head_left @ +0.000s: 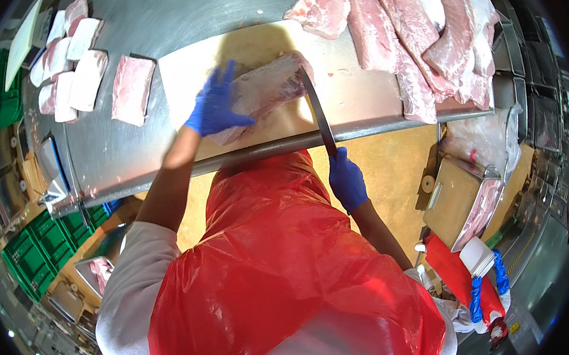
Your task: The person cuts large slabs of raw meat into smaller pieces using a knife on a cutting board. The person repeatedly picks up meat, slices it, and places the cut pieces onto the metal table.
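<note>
A long slab of pale pink meat (271,84) lies slantwise on the white cutting board (187,65). My left hand (218,103), in a blue glove, is spread over the slab's left end with its fingers apart. Whether its palm presses on the meat I cannot tell. In my blue-gloved right hand (348,182), beyond the table's near edge, is the handle of a knife (320,117). The knife's long dark blade points away from me, its tip at the slab's right end.
Several cut meat blocks (88,78) lie on the steel table (197,6) at left, one block (132,90) apart. Long meat pieces (399,40) are heaped at right. Green crates (42,253) stand at lower left. At right, another person in a red apron (453,272) carries white trays (477,257).
</note>
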{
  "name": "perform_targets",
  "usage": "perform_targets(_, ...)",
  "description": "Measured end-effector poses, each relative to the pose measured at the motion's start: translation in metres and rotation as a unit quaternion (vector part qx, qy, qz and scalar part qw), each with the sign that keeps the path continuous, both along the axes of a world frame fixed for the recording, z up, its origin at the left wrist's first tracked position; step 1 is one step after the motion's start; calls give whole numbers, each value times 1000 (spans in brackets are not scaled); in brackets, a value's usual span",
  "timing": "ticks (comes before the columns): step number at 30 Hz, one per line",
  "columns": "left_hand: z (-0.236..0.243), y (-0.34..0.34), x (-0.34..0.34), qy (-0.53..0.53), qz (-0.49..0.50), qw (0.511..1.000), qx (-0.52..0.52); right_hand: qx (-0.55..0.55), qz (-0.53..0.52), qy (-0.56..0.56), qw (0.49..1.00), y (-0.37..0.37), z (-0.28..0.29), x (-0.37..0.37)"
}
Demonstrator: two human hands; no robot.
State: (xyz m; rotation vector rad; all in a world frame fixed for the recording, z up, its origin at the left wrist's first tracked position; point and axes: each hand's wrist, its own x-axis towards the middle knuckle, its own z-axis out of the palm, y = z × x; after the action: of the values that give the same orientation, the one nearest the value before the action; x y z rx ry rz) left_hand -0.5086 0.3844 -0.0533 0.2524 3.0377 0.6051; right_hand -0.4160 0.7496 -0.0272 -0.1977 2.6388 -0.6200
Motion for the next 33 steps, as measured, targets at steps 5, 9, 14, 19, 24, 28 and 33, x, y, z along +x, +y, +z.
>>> perform_targets(5, 22, -98, 21, -48, 170, 982, 65, 35, 33, -51, 998, -6, 6, -2)
perform_targets(9, 37, -94, 26, -108, 193, 975, 26, 17, 58, -13, 998, -25, 3, -15)
perform_targets(14, 9, -34, 30, -107, 102, 986, 76, -8, 81, 2, 997, -65, 11, -38)
perform_targets(19, 14, 32, 37, -145, 81, 983, -79, -38, 106, 21, 993, -83, -11, -41)
perform_targets(24, 0, 15, 48, -101, -5, 992, -76, -2, 120, 38, 992, -83, -10, -35)
perform_targets(28, 3, -18, 54, -115, 11, 993, 27, 20, 124, 56, 991, -83, -9, -35)
perform_targets(33, -6, -48, 53, -128, 63, 989, 40, 19, 52, -30, 998, -96, 6, -39)
